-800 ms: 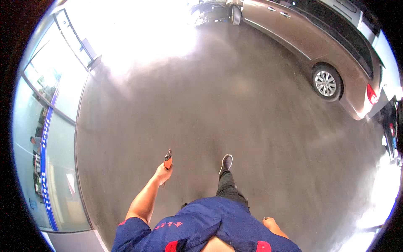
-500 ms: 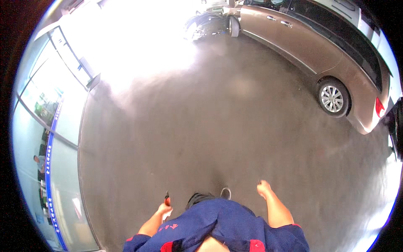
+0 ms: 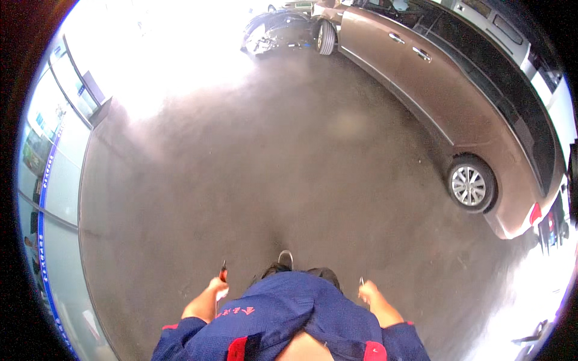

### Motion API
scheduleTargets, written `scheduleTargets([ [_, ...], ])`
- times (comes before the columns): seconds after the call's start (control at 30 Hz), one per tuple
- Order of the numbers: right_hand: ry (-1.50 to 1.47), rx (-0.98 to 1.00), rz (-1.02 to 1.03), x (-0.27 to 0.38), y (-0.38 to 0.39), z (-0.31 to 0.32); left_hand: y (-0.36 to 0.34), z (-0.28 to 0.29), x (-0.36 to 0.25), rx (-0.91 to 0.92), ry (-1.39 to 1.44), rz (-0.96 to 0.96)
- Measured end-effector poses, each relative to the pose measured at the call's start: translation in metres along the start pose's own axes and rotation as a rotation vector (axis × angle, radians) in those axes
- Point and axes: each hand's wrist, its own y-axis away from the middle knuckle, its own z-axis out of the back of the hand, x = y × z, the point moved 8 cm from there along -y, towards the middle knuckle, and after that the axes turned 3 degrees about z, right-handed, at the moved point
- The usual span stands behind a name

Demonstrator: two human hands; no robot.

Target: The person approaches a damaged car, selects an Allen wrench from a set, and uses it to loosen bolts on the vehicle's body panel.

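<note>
My left hand [image 3: 217, 284] is closed around a red-and-black hand tool [image 3: 223, 272] with a dark, narrow tip pointing up and forward; its exact kind is too small to make out. Something white [image 3: 222, 294] shows below the same hand. On the other side, my right hand [image 3: 368, 291] is closed on a small, thin, shiny piece [image 3: 362, 281], mostly hidden by the fingers. Both hands hang low at my sides, well apart and away from any surface. One shoe [image 3: 286, 259] shows ahead of my dark blue work shirt.
Dark grey floor [image 3: 253, 162] spreads ahead. At the right stands a brown van [image 3: 415, 72], its rear wheel [image 3: 470, 185] nearest me. A dark vehicle [image 3: 280, 33] sits by its turned front wheel [image 3: 326, 38]. Along the left runs a glass wall [image 3: 63, 253] with a blue stripe; brightness washes out the far left.
The van's rear and the glass wall have come nearer as I move forward. My right hand has swung lower and inward. A shoe now shows farther left. Both hands keep their hold.
</note>
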Motion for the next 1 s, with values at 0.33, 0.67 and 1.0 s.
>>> scheduleTargets([
  [0.33,0.079,0.076,-0.047,0.177,-0.106,0.116,-0.093,0.191,-0.524,-0.179,-0.011,-0.668],
  [0.67,-0.4,-0.153,0.399,0.708,-0.337,0.43,-0.312,0.196,-0.587,-0.003,0.158,-0.099],
  [1.0,-0.323,-0.294,0.269,0.959,-0.498,0.585,-0.51,0.291,-0.784,-0.121,-0.241,0.096],
])
